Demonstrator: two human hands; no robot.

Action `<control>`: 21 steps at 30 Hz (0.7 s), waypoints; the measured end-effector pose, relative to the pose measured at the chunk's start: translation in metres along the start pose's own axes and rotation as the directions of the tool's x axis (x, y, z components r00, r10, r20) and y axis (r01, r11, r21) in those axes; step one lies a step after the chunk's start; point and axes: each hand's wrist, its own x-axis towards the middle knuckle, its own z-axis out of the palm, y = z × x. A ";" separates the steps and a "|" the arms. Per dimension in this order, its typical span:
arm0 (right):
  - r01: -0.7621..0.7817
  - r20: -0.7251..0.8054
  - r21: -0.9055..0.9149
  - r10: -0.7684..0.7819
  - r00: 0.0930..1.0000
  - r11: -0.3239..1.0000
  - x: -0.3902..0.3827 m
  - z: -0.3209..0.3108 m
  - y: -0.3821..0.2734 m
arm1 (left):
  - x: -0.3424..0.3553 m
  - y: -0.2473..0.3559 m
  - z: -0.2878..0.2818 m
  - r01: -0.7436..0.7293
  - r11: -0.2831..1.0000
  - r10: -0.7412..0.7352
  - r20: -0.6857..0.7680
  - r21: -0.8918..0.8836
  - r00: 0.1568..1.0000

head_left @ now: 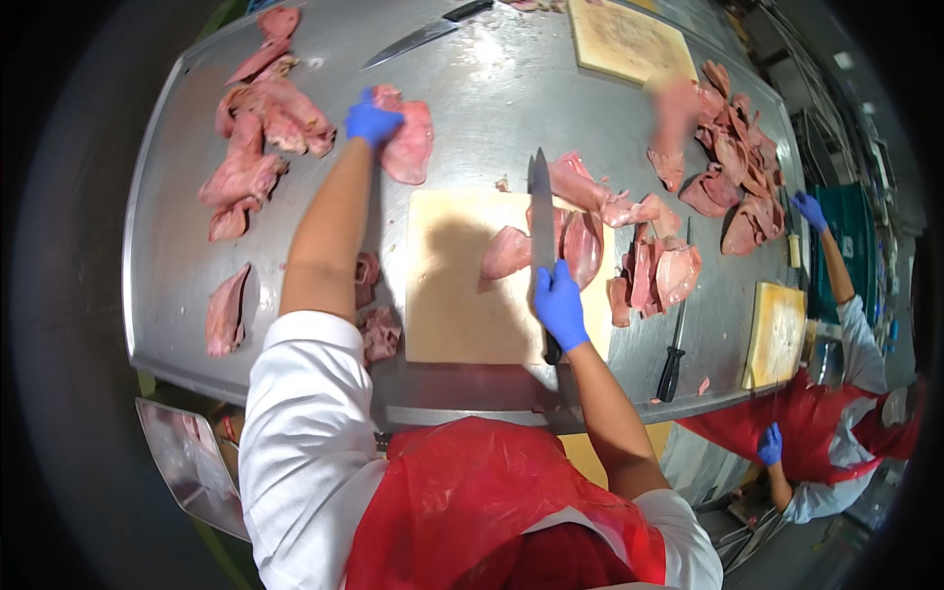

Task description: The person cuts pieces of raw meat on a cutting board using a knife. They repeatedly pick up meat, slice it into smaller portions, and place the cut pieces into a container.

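My left hand, in a blue glove, is stretched far across the steel table. Its fingers are closed on the edge of a flat piece of pink meat. In my right hand, also gloved in blue, is a knife with a long blade and a black handle. The blade points away from me over a cream cutting board. A small piece of meat lies on the board left of the blade, and a darker, glossy piece lies to its right.
Large cuts of meat lie at the far left. Sliced meat sits right of the board, beside a black-handled sharpening steel. A second knife lies at the far edge. On the right, a co-worker stands near another board.
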 end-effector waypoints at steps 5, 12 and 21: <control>-0.099 -0.251 -0.083 0.076 0.965 0.992 0.023 -0.040 0.063 | -0.024 0.023 0.029 -0.095 0.856 0.229 0.207 -0.508 0.951; -0.021 -0.180 -0.143 -0.005 0.984 0.990 0.026 -0.063 0.075 | -0.277 0.117 0.085 -0.675 0.737 0.620 0.368 0.030 0.693; 0.417 0.130 -0.088 -0.405 0.905 0.904 -0.063 -0.019 -0.036 | -0.341 0.080 0.063 -0.211 0.915 0.180 0.120 0.345 0.976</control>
